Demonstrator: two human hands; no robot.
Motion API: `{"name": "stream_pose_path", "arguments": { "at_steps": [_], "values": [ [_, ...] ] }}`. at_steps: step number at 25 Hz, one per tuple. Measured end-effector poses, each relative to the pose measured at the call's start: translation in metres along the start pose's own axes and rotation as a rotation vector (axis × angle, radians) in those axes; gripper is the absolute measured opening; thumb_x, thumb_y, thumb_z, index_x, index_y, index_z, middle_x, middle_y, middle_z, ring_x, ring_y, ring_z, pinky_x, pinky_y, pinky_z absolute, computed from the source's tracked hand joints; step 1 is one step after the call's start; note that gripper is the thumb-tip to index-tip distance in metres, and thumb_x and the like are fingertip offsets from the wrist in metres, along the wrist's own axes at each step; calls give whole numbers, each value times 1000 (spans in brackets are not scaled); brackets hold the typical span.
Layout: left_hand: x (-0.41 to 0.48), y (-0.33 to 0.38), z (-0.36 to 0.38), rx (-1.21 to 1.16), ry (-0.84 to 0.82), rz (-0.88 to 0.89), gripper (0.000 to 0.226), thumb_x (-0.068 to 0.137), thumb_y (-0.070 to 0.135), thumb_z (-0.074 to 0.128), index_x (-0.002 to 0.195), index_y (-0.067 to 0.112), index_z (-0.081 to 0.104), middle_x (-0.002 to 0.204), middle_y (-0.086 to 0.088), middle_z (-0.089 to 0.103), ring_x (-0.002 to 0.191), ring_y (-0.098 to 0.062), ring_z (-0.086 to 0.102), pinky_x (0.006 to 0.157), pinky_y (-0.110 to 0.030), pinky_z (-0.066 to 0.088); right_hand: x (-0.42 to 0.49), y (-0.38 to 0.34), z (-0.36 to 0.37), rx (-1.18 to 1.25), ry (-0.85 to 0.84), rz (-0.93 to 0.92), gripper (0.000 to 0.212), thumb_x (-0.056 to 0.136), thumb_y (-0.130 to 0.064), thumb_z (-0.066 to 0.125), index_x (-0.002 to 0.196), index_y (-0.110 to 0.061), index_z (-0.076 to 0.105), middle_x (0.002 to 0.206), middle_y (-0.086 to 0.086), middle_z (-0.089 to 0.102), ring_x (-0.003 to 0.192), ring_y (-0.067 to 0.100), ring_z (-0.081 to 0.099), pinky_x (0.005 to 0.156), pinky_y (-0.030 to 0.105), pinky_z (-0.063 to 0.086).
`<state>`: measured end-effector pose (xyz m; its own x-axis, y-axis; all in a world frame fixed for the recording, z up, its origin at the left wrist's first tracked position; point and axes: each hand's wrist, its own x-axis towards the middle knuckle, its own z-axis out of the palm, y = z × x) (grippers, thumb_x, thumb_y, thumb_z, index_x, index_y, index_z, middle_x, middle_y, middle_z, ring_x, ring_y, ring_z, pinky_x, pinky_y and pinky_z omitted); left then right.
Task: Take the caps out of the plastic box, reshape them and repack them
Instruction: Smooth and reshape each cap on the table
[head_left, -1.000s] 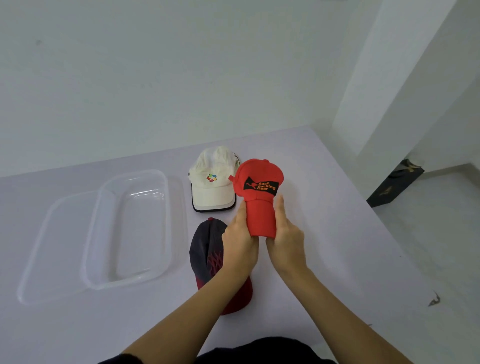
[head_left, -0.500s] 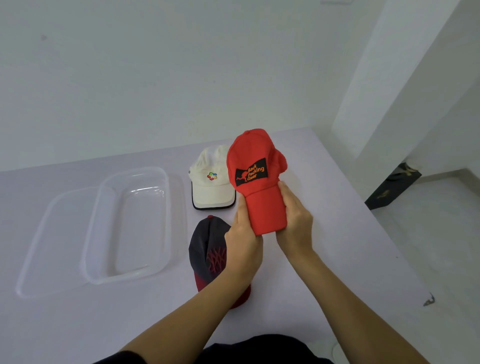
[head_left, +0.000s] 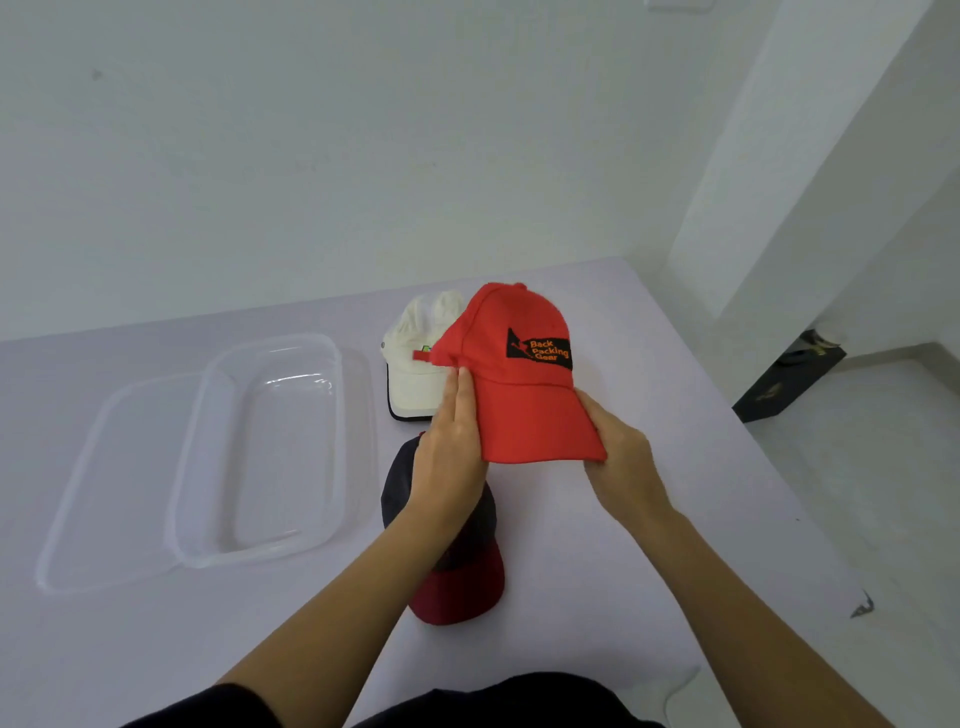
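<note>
Left hand (head_left: 449, 452): fingers straight along left edge of brim, thumb hidden beneath (looks like pinch). Right hand (head_left: 621, 462): thumb on top of brim's right edge, fingers curled under, pinching. Red cap (head_left: 524, 384) held between both hands above table (head_left: 649, 545), crown pointing away, logo patch up. White cap (head_left: 415, 358) behind it. Dark cap (head_left: 457, 571) under left forearm. Plastic box (head_left: 265, 447) lies left of caps, overlapping lid (head_left: 98, 483).

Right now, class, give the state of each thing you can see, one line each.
red cap: held up by both hands, brim toward the person.
left hand: grips the brim's left side.
right hand: pinches the brim's right corner.
white cap: lying on the table.
dark cap: lying on the table.
plastic box: open, empty.
lid: off, beside the box.
</note>
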<state>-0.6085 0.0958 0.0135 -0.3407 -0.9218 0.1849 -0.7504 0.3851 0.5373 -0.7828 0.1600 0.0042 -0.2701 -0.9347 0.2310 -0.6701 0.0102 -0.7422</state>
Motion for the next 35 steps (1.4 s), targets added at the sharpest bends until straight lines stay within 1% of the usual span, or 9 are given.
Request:
{"name": "stream_pose_path", "arguments": {
  "at_steps": [4, 10, 15, 18, 20, 24, 27, 31, 35],
  "values": [
    [-2, -7, 8, 157, 76, 145, 74, 69, -12, 72, 135, -10, 37, 137, -32, 44, 112, -42, 59, 75, -41, 59, -8, -13, 1, -243, -123, -4, 77, 85, -17, 59, 148, -21, 16, 156, 5, 20, 137, 24, 34, 102, 44, 43],
    [5, 10, 11, 279, 127, 236, 50, 75, -3, 63, 123, -14, 51, 122, -32, 58, 104, -39, 65, 76, -40, 57, -17, -14, 27, -436, 135, -220, 73, 71, 11, 66, 137, 1, 38, 138, 28, 45, 66, 36, 67, 46, 34, 54],
    [1, 5, 9, 98, 16, 181, 46, 69, -11, 70, 114, -8, 60, 95, -23, 70, 72, -38, 69, 52, -37, 55, -25, -17, 42, -180, 263, -178, 66, 75, 2, 58, 137, 3, 36, 134, 24, 51, 106, 41, 63, 74, 46, 57],
    [-5, 6, 7, -37, 35, 100, 29, 75, -8, 60, 104, -5, 65, 77, -18, 70, 61, -34, 66, 53, -37, 55, -23, -20, 42, -181, 269, -222, 61, 74, 2, 57, 133, 1, 43, 130, 24, 54, 101, 39, 65, 74, 41, 56],
    [-7, 0, 10, -56, 73, 130, 39, 75, -9, 63, 114, -7, 61, 89, -20, 72, 67, -34, 68, 56, -35, 54, -22, -21, 38, -216, 250, -262, 58, 75, 2, 55, 132, -2, 47, 132, 22, 53, 102, 35, 66, 72, 40, 59],
    [-6, -9, 2, -120, 79, 109, 52, 83, -7, 53, 134, -2, 46, 117, -22, 64, 90, -41, 65, 71, -40, 51, -15, -5, 17, -122, 172, -153, 69, 80, 6, 53, 143, -8, 30, 140, 18, 47, 124, 32, 50, 99, 40, 46],
    [-8, -5, 4, -137, 2, 113, 63, 86, 1, 52, 145, 7, 29, 143, -16, 46, 120, -35, 53, 88, -38, 46, -6, 7, 5, -168, 134, -94, 69, 80, 5, 59, 142, -1, 30, 134, 24, 50, 114, 40, 57, 91, 47, 51],
    [-24, 18, 17, -213, -125, 83, 71, 87, 8, 47, 149, 11, 14, 150, -14, 35, 122, -34, 51, 90, -39, 47, -6, 3, 13, -443, 178, -238, 74, 68, 16, 69, 135, 6, 39, 135, 30, 46, 118, 50, 49, 72, 52, 56],
    [-25, 27, 29, -101, 50, 133, 71, 88, -3, 53, 147, 4, 15, 150, -25, 29, 128, -44, 44, 83, -51, 55, -9, 0, 16, -513, 213, -236, 69, 73, 3, 72, 133, 7, 40, 132, 28, 51, 115, 42, 56, 74, 48, 57]
  ]
}}
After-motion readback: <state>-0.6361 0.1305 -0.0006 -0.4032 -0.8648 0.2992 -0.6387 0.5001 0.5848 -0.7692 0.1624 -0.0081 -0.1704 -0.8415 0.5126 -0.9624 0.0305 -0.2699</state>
